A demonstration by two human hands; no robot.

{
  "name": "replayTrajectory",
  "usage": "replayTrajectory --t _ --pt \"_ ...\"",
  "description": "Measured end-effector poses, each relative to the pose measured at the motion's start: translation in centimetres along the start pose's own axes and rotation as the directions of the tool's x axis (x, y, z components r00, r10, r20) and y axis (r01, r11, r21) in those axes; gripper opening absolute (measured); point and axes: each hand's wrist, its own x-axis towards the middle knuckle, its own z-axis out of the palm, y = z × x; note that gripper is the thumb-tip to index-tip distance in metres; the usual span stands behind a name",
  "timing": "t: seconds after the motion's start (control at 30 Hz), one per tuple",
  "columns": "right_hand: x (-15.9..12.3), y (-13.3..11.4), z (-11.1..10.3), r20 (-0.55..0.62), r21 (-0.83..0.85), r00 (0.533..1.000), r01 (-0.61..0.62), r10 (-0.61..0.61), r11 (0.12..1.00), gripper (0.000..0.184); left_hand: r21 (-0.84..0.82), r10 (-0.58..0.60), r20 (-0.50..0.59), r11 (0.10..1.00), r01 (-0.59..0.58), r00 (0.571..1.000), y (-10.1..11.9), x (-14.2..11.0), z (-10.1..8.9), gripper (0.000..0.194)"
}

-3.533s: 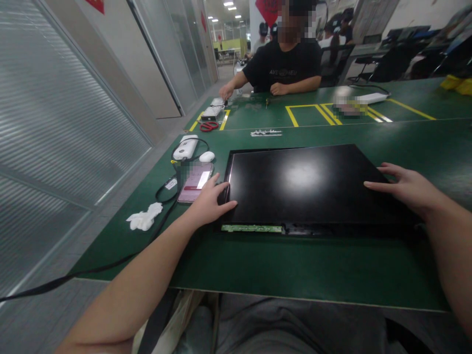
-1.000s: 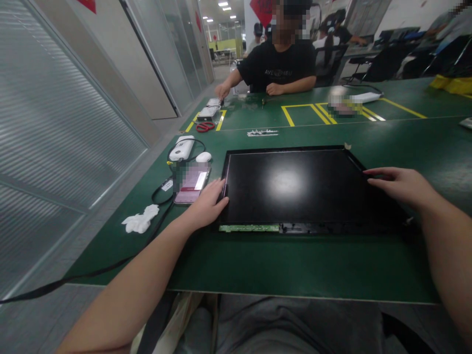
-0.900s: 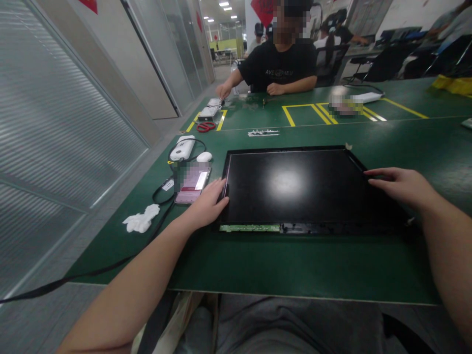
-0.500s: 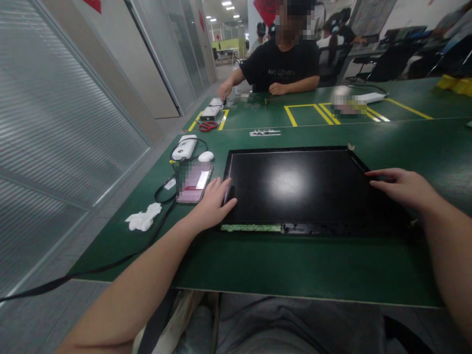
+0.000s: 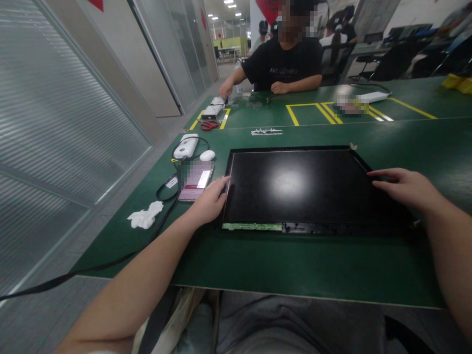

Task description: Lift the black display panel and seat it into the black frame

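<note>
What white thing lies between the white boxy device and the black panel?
A small rounded white object lies between the device and the panel, in the head view.

A striped glass partition [image 5: 66, 108] flanks what seems grey flooring [image 5: 40, 319].

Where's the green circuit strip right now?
In the head view, the green circuit strip lies along the near edge of the black panel, at its left end, close to the left hand.
</note>
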Motion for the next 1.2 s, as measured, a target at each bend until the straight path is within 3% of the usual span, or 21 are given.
replayTrajectory --t 0.43,0.67,0.73,0.9,1.2 --pt "0.3 0.5 0.2 -0.002 -0.004 0.999 0.043 -0.043 0.999 0.045 -0.083 -0.075 -0.005 0.994 0.075 0.997 0.1 0.1 0.1 0.074" --pt "0.7 1.0 0.7 -0.023 0.008 0.998 0.054 -0.054 0.999 0.041 -0.312 -0.123 -0.032 0.944 0.107 0.992 0.5 0.0 -0.1 0.081" --pt "0.6 0.8 0.6 -0.007 0.008 1.0 0.03 -0.03 1.0 0.041 -0.455 -0.133 -0.058 0.886 0.093 0.989 1.0 0.0 -0.3 0.084" --pt "0.2 0.2 0.2 0.006 0.003 1.0 0.024 -0.024 1.0 0.041 -0.765 -0.278 -0.039 0.626 0.151 0.96 2.6 -0.1 -0.4 0.087" --pt "0.0 -0.3 0.1 0.048 -0.009 0.999 -0.024 0.025 1.0 0.044 -0.902 -0.532 0.022 0.354 0.246 0.846 4.2 0.1 -0.7 0.066"
